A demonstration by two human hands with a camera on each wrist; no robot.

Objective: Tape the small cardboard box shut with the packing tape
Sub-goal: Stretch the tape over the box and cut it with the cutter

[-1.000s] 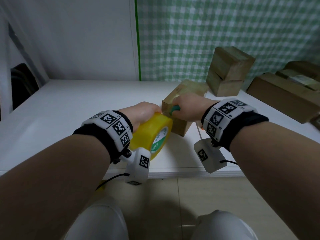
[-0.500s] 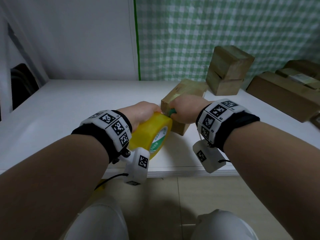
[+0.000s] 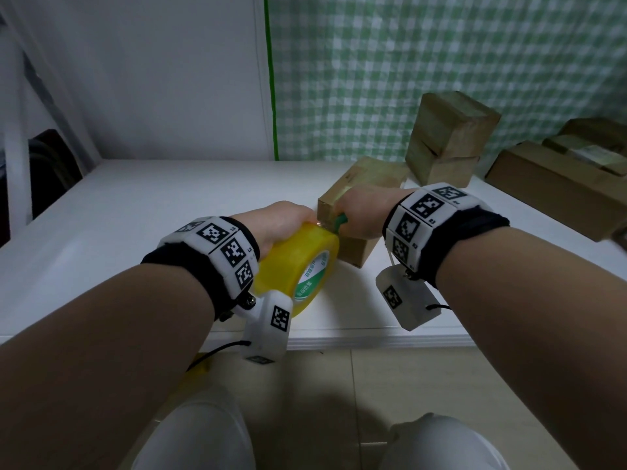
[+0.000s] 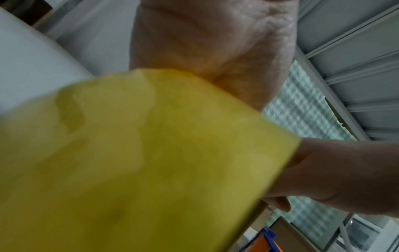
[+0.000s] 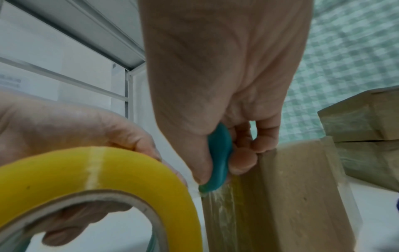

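Note:
A small cardboard box (image 3: 368,178) (image 5: 302,196) lies near the white table's front edge. My left hand (image 3: 281,222) (image 5: 71,126) grips a big yellow roll of packing tape (image 3: 298,266) (image 4: 140,162) (image 5: 97,168) right against the box's near end. My right hand (image 3: 364,212) (image 5: 226,85) holds a small teal cutter (image 3: 339,221) (image 5: 218,158), its tip on the clear tape strip (image 5: 222,201) stretched down the box's near face. The cutter's blade is hidden.
A stack of two taped boxes (image 3: 448,137) stands behind the small box, and larger flat cartons (image 3: 556,184) sit at the far right. A green checked curtain (image 3: 441,62) hangs behind the white table (image 3: 135,215). The table's front edge (image 3: 356,340) is just below my wrists.
My right hand with the cutter has edged slightly left along the box's near end, closer to the roll. The left hand and roll have stayed in place.

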